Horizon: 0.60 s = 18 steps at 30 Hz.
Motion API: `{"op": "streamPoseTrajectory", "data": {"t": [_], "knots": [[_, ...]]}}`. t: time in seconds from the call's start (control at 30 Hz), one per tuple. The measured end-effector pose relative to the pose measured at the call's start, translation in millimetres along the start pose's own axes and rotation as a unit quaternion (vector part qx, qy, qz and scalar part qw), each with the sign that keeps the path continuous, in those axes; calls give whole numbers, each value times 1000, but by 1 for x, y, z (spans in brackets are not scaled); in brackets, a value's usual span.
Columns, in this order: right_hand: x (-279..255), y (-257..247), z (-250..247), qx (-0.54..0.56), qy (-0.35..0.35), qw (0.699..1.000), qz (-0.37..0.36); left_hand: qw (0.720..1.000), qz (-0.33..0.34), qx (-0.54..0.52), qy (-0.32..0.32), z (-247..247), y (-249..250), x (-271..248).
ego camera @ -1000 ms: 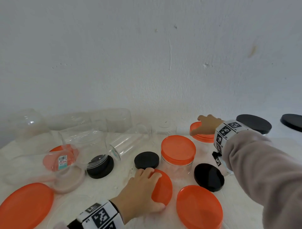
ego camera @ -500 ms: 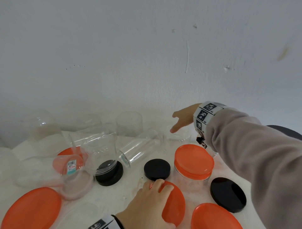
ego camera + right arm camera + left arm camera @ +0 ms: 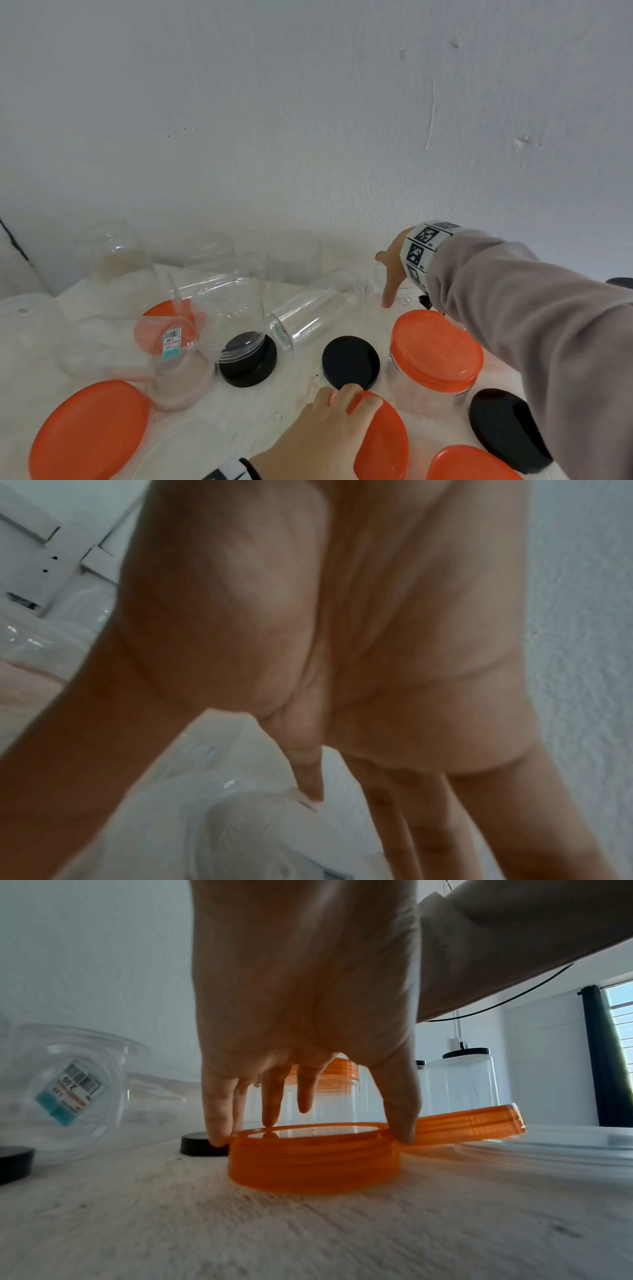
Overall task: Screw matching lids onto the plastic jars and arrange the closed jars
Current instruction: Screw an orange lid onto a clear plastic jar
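My left hand [image 3: 349,399] lies over an orange lid [image 3: 387,442] at the table's front. In the left wrist view the left hand [image 3: 308,1137] pinches that orange lid [image 3: 313,1167] by its rim, thumb on one side and fingers on the other, and the lid lies open side up. My right hand [image 3: 390,274] reaches to the back by the wall, fingers straight and pointing down over a small clear jar [image 3: 406,296]. In the blurred right wrist view the right hand [image 3: 342,791] hovers at the clear jar's [image 3: 240,831] mouth. A closed orange-lidded jar [image 3: 436,346] stands under my right forearm.
Loose black lids [image 3: 350,361] [image 3: 503,428] and orange lids [image 3: 89,428] [image 3: 469,462] lie at the front. A clear jar [image 3: 308,315] lies on its side; another jar stands mouth down in a black lid [image 3: 248,359]. A labelled jar [image 3: 171,342] and several lidless jars crowd the left and back.
My right hand left the orange-lidded jar at the back right and swung left, down to the clear jar by the wall. The left hand stayed on its orange lid.
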State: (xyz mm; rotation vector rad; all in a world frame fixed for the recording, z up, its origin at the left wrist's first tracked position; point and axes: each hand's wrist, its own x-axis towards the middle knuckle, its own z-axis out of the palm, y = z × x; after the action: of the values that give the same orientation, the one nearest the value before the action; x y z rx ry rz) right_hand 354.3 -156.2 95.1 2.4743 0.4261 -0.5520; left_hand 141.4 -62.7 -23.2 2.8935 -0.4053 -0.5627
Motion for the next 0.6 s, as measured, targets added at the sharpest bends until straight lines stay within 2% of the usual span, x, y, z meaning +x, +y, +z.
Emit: {"op": "streamPoseTrajectory", "data": {"t": [0.13,0.27,0.43,0.6], "knots": [[-2,0,3,3,-3,1000,10,1000,8,-21,8,-2,0,-6],[-10,7,6,28,29,999,6,997,24,-59,45,-6,-2,-16],[-35,26,12,113,132,985,-10,988,34,-96,112,-11,-4,-28],[-65,29,22,201,270,940,-59,977,18,-130,169,-18,-7,-33]]}}
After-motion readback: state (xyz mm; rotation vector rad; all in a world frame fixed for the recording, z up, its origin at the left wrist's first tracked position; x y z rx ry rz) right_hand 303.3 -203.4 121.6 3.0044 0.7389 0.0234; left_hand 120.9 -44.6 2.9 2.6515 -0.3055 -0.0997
